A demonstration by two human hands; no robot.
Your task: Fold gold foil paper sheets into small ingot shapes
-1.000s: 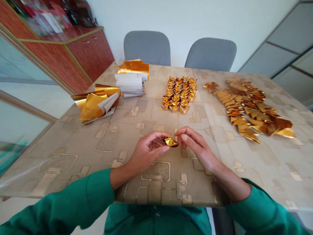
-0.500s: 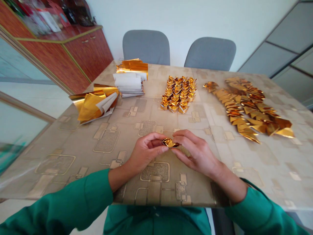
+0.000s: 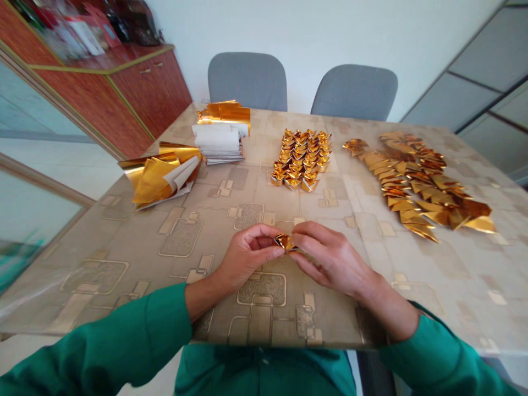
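Between both hands, near the table's front edge, is a small folded gold paper ingot (image 3: 284, 242). My left hand (image 3: 249, 252) pinches its left end between thumb and fingers. On the other end, the fingers of my right hand (image 3: 325, 252) close round the paper and cover part of it. Farther back, finished-looking gold paper ingots (image 3: 302, 159) stand packed together in rows. To the right, flat folded gold paper pieces (image 3: 406, 190) lie overlapping in long curved lines.
On the left lie loose gold sheets (image 3: 154, 179), beside a stack of white-backed paper (image 3: 218, 144). A patterned cloth covers the table (image 3: 181, 236). Two grey chairs (image 3: 247, 80) stand behind it, and a red-brown cabinet (image 3: 140, 93) is at the back left.
My right fingers have shifted slightly left over the ingot and cover more of its right end. The left hand keeps its pinch. The piles look the same.
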